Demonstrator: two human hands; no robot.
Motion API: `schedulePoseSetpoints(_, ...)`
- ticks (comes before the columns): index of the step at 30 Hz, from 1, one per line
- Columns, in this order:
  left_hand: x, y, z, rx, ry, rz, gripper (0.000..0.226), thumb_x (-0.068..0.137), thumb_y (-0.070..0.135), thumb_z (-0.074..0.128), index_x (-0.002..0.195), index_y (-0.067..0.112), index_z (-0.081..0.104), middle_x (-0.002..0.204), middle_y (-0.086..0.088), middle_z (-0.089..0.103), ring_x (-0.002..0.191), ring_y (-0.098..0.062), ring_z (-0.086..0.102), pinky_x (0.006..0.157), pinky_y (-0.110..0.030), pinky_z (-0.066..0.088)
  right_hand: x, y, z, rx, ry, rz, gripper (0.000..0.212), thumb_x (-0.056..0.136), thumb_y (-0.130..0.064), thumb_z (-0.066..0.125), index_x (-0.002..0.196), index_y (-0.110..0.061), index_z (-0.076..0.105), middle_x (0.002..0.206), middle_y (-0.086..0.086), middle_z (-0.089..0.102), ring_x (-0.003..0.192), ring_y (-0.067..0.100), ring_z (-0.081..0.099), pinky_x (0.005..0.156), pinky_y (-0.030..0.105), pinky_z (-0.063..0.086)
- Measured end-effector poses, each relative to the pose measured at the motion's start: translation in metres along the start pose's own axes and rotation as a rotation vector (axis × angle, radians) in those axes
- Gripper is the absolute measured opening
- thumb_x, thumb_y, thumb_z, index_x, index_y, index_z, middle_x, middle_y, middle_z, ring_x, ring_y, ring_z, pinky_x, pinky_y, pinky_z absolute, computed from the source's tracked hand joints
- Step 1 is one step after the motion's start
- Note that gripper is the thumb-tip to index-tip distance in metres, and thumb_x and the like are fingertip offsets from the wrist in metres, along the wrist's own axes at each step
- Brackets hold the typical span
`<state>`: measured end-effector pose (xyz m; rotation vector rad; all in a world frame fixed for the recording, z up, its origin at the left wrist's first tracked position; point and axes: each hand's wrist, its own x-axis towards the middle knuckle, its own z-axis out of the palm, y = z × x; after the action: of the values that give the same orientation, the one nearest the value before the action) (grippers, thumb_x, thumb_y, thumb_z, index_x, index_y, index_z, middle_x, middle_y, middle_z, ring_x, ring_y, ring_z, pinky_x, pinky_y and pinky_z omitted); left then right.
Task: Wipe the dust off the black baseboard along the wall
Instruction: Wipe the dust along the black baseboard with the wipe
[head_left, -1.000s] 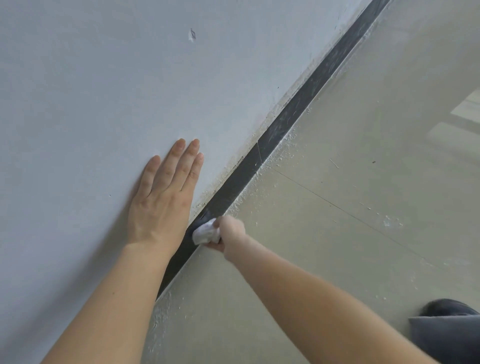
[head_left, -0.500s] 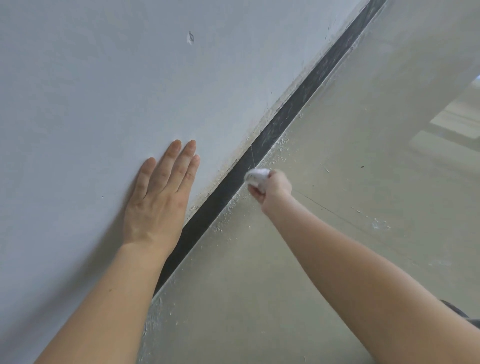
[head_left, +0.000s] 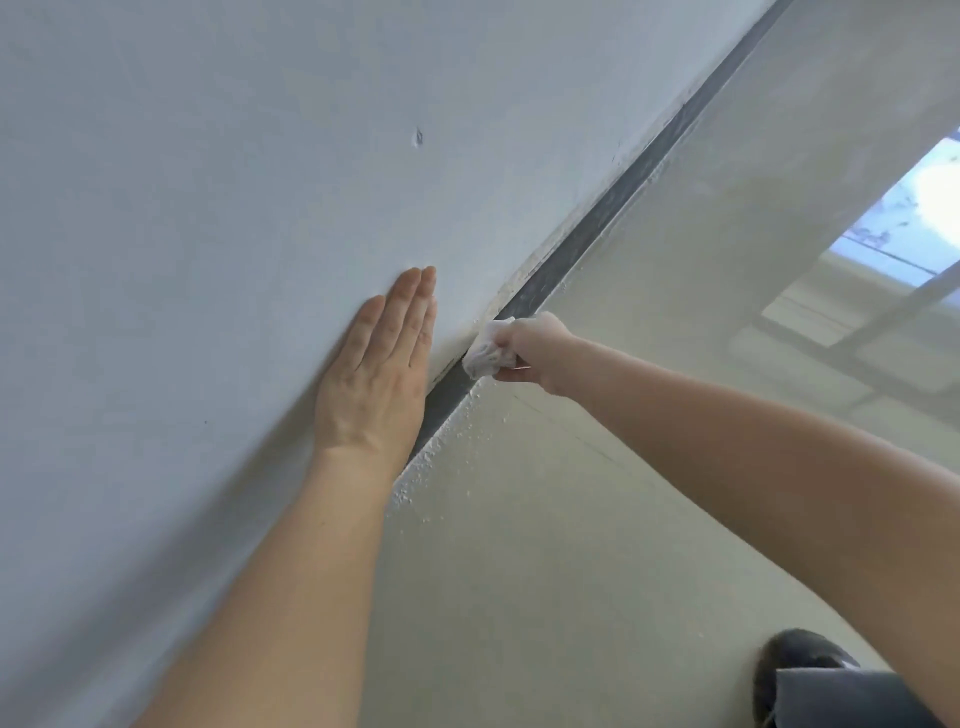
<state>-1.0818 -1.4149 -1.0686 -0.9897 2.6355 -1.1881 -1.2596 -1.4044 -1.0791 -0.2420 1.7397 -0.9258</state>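
While the left hand (head_left: 376, 384) lies flat on the white wall (head_left: 208, 208) just above the black baseboard (head_left: 582, 244), fingers straight and pressed together, the right hand (head_left: 537, 351) pinches a crumpled white cloth (head_left: 485, 353) against the baseboard where the wall meets the floor (head_left: 571, 571), specked with dust.

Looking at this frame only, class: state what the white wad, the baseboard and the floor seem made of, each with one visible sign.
White wad: probably tissue or thin cloth; soft, crumpled, matte. Black baseboard: hard strip, maybe tile or painted board; streaked grey with dust. Floor: likely glazed tile; glossy, mirror-like reflections, thin joint line.
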Motion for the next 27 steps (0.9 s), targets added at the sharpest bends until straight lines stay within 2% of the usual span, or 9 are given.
schedulePoseSetpoints(2, 0.017, 0.006, -0.002, -0.043, 0.027, -0.026, 0.067, 0.080, -0.001, -0.020, 0.146, 0.002, -0.012, 0.154, -0.011, -0.019, 0.139, -0.021, -0.019, 0.105, -0.047, -0.024, -0.009, -0.019, -0.008, -0.429, 0.010, -0.074, 0.017, 0.092, 0.000, 0.042, 0.085, -0.009, 0.055, 0.086, 0.007, 0.056, 0.068, 0.015, 0.058, 0.069, 0.028, 0.055)
schedulePoseSetpoints(4, 0.031, 0.012, -0.004, -0.062, 0.071, -0.054, 0.072, 0.079, -0.004, -0.025, 0.148, 0.004, -0.006, 0.157, -0.009, -0.011, 0.144, -0.021, -0.011, 0.107, -0.045, -0.021, -0.016, -0.033, -0.018, -0.696, -0.005, -0.138, 0.017, 0.092, -0.003, 0.045, 0.101, -0.006, 0.059, 0.096, 0.008, 0.059, 0.080, 0.015, 0.064, 0.075, 0.030, 0.056)
schedulePoseSetpoints(7, 0.043, 0.026, 0.000, -0.054, 0.104, -0.066, 0.068, 0.084, -0.002, -0.015, 0.150, 0.005, 0.000, 0.159, -0.009, -0.003, 0.146, -0.020, -0.004, 0.109, -0.046, -0.019, -0.024, -0.044, -0.025, -1.005, -0.120, -0.159, 0.019, 0.089, -0.007, 0.049, 0.101, -0.002, 0.064, 0.090, 0.006, 0.069, 0.064, 0.004, 0.063, 0.059, 0.020, 0.050)
schedulePoseSetpoints(10, 0.056, 0.038, 0.003, -0.056, 0.107, -0.054, 0.063, 0.088, 0.000, 0.001, 0.150, 0.006, 0.005, 0.159, -0.007, -0.002, 0.145, -0.018, -0.003, 0.109, -0.045, -0.018, -0.008, -0.032, -0.028, -1.075, -0.175, -0.183, 0.014, 0.091, -0.010, 0.049, 0.089, -0.005, 0.062, 0.076, 0.003, 0.065, 0.062, 0.010, 0.060, 0.060, 0.024, 0.050)
schedulePoseSetpoints(14, 0.073, 0.044, 0.011, -0.042, 0.145, -0.088, 0.066, 0.084, -0.002, -0.003, 0.150, 0.006, 0.004, 0.155, 0.000, -0.011, 0.144, -0.015, -0.010, 0.110, -0.041, -0.019, 0.005, 0.013, -0.037, -1.021, -0.243, -0.126, 0.022, 0.088, -0.009, 0.053, 0.066, -0.012, 0.053, 0.064, 0.001, 0.057, 0.055, 0.012, 0.052, 0.050, 0.021, 0.046)
schedulePoseSetpoints(16, 0.080, 0.046, 0.010, -0.021, 0.148, -0.100, 0.064, 0.085, 0.004, 0.006, 0.150, 0.007, 0.003, 0.155, -0.001, -0.011, 0.143, -0.017, -0.008, 0.110, -0.041, -0.018, 0.013, 0.036, -0.042, -0.924, -0.287, -0.078, 0.015, 0.087, -0.008, 0.050, 0.073, -0.010, 0.055, 0.066, 0.002, 0.058, 0.057, 0.015, 0.053, 0.051, 0.022, 0.045)
schedulePoseSetpoints(20, 0.081, 0.038, 0.011, 0.090, 0.151, -0.052, 0.061, 0.091, 0.010, 0.010, 0.151, 0.005, -0.001, 0.158, -0.005, -0.009, 0.145, -0.023, -0.009, 0.113, -0.039, -0.016, 0.036, 0.060, -0.042, -0.561, -0.226, -0.022, 0.007, 0.092, -0.011, 0.046, 0.098, -0.010, 0.051, 0.074, 0.006, 0.057, 0.059, 0.017, 0.055, 0.057, 0.026, 0.051)
schedulePoseSetpoints(24, 0.079, 0.028, 0.008, 0.174, 0.107, 0.013, 0.058, 0.094, 0.012, 0.010, 0.150, 0.002, -0.001, 0.159, -0.009, -0.006, 0.144, -0.026, -0.010, 0.115, -0.039, -0.015, 0.048, 0.058, -0.025, -0.024, -0.333, 0.203, 0.026, 0.092, -0.008, 0.046, 0.116, -0.002, 0.055, 0.073, 0.010, 0.059, 0.053, 0.019, 0.057, 0.057, 0.027, 0.055)
schedulePoseSetpoints(27, 0.086, 0.020, 0.002, 0.251, 0.090, 0.097, 0.058, 0.094, 0.011, 0.008, 0.150, 0.002, -0.004, 0.158, -0.011, -0.011, 0.143, -0.027, -0.012, 0.115, -0.041, -0.013, 0.053, 0.044, -0.010, 0.197, -0.416, 0.328, 0.020, 0.093, -0.003, 0.045, 0.103, 0.003, 0.060, 0.082, 0.015, 0.062, 0.057, 0.021, 0.059, 0.063, 0.028, 0.055)
